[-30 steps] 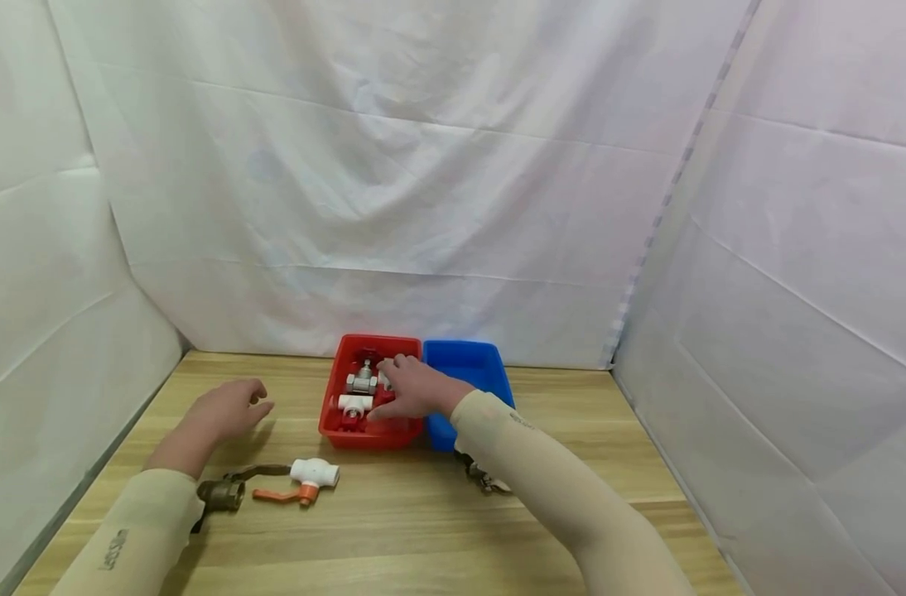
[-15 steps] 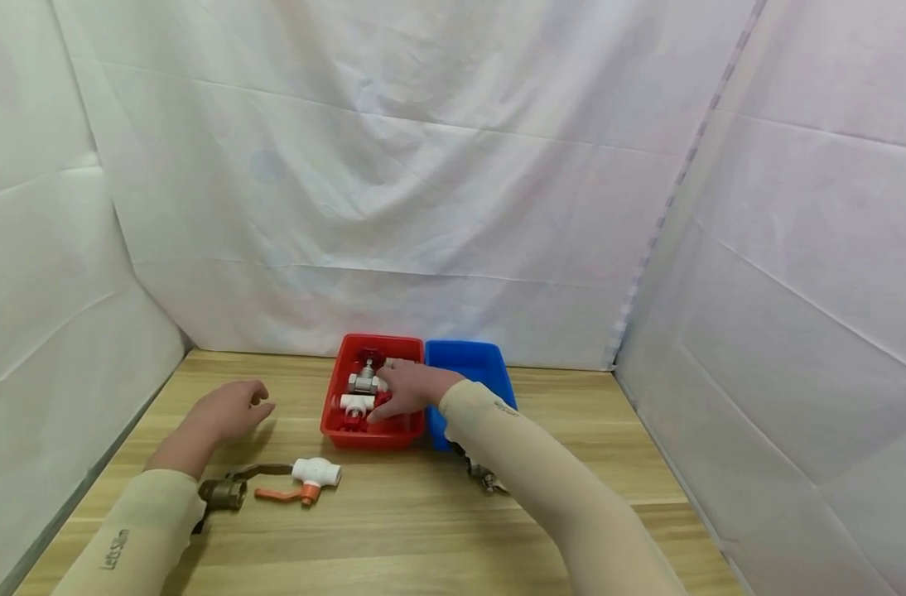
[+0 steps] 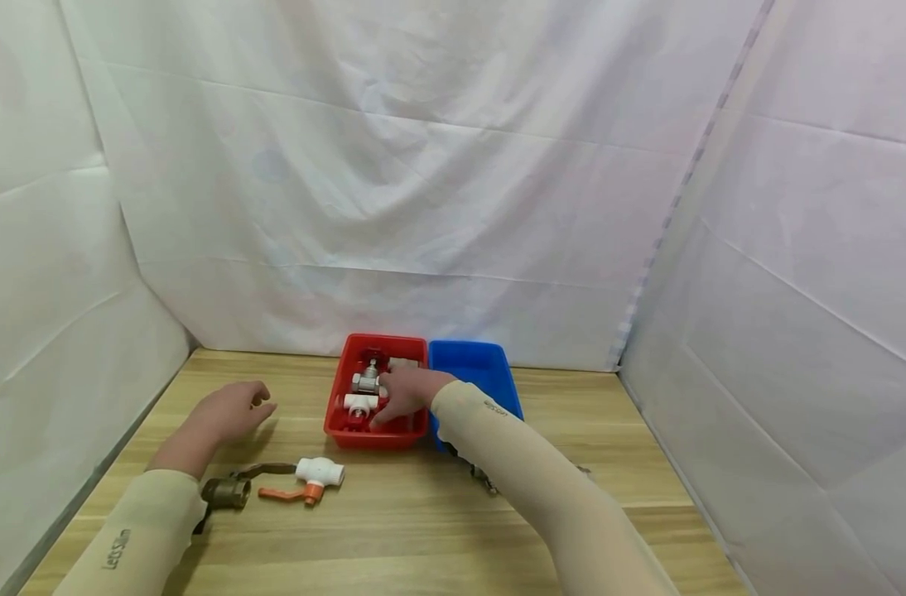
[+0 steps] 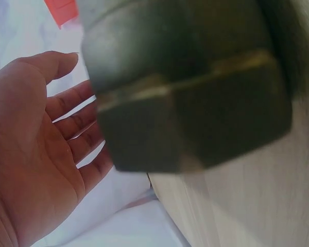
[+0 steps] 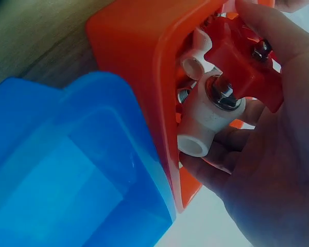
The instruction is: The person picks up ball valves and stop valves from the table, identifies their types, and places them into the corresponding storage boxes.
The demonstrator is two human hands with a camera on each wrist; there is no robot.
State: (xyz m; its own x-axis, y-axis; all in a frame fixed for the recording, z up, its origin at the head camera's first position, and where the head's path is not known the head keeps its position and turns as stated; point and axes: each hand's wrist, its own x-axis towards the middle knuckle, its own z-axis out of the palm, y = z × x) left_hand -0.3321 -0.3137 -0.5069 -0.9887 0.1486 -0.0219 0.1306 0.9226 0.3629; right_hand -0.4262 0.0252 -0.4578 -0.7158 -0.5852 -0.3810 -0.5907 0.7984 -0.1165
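Reaching down into the red bin [image 3: 374,440] with the right hand [image 3: 408,392], and gripping a valve [image 5: 203,116] there: white in the body, metal at the neck, topped by a red knob [image 5: 237,64]. Held tilted near the side next to the blue bin [image 3: 483,374], with thumb up by the knob and fingers curled under the body (hard to tell whether touching the bin's floor). Lying in the same bin, just beside the grip: a steel valve [image 3: 366,382] with a dark red wheel, a white tee [image 3: 360,403] with a red handle nearer the front, and at the back a pale fitting [image 3: 404,362], partly hidden. Relaxed, well apart from the right and to the left of the red bin: the left hand [image 3: 225,411], palm open, with thumb clear of loosely bent fingers (can't say whether resting on the desk [image 3: 393,538]). Near that wrist, a brass valve [image 3: 227,493], looming large and blurred in the left wrist view. Just right of it, a white valve [image 3: 319,472] with an orange lever. Partly covered by the right sleeve [image 3: 550,488], in front of the blue bin: a metal piece [image 3: 483,478].
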